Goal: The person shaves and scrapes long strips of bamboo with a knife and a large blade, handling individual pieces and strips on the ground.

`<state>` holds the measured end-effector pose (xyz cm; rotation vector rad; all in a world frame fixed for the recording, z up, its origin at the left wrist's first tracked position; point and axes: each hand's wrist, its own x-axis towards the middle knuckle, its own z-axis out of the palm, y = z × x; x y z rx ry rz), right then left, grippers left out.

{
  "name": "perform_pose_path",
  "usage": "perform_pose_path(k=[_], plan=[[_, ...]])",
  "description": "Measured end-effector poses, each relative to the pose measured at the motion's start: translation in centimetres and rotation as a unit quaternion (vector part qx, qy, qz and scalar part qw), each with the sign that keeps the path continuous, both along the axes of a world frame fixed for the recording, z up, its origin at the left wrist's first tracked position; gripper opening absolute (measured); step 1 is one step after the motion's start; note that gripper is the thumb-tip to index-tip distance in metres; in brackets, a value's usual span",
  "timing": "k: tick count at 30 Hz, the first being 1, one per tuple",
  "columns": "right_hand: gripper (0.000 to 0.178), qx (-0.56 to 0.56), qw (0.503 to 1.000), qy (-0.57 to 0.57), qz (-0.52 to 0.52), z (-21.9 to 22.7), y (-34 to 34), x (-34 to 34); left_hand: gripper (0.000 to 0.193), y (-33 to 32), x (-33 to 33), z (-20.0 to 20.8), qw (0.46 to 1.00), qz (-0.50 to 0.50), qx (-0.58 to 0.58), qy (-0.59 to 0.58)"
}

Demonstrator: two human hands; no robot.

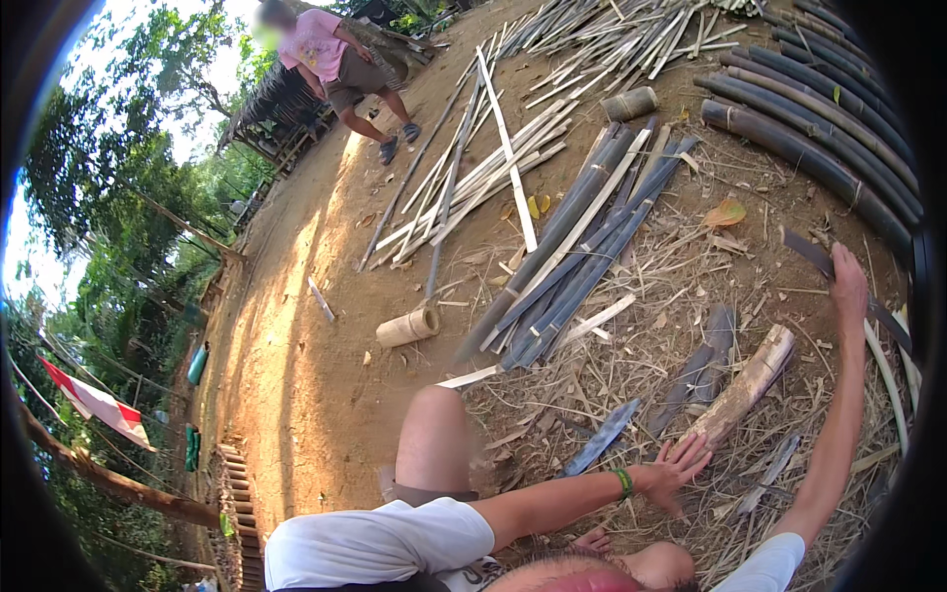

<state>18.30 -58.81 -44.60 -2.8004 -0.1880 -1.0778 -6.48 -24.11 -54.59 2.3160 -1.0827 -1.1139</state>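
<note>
Toward the right edge, my right hand [848,286] is closed around a dark, flat bamboo strip [811,253], which runs from above the fist down to the right. My left hand [676,476], wearing a green wristband, is low over the dry litter with its fingers spread. Just beyond its fingertips lies a short pale log [742,387] with a worn surface; whether they touch it I cannot tell. Left of the log are dark split bamboo pieces [681,393] and a flat bluish-grey piece [602,439].
Split bamboo [592,247] is piled ahead, with pale strips [483,178] beyond it. Whole dark bamboo poles [809,163] line the far right. A short bamboo section [407,328] lies on the dirt. A person in a pink shirt [314,44] stands at the far left.
</note>
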Motion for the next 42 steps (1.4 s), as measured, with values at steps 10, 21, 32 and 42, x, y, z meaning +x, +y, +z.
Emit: perform_pose_path(k=[10, 21, 32, 42], plan=[[0.036, 0.09, 0.932, -0.118, 0.331, 23.8, 30.4, -8.0, 0.076, 9.2, 6.6, 8.7, 0.985, 0.067, -0.132, 0.089], [0.044, 0.274, 0.843, 0.054, 0.459, 25.4, 52.7, -15.1, 0.13, 37.9, 7.6, 35.8, 0.547, 0.215, -0.801, -0.114], [0.056, 0.297, 0.916, -0.146, 0.226, 22.0, 62.4, -22.4, 0.075, 45.9, 6.8, 36.4, 0.585, -0.041, -0.808, 0.045], [0.077, 0.358, 0.736, 0.419, -0.394, -14.5, 65.1, -47.1, 0.048, 45.0, 7.7, 40.6, 0.453, 0.132, -0.881, 0.013]])
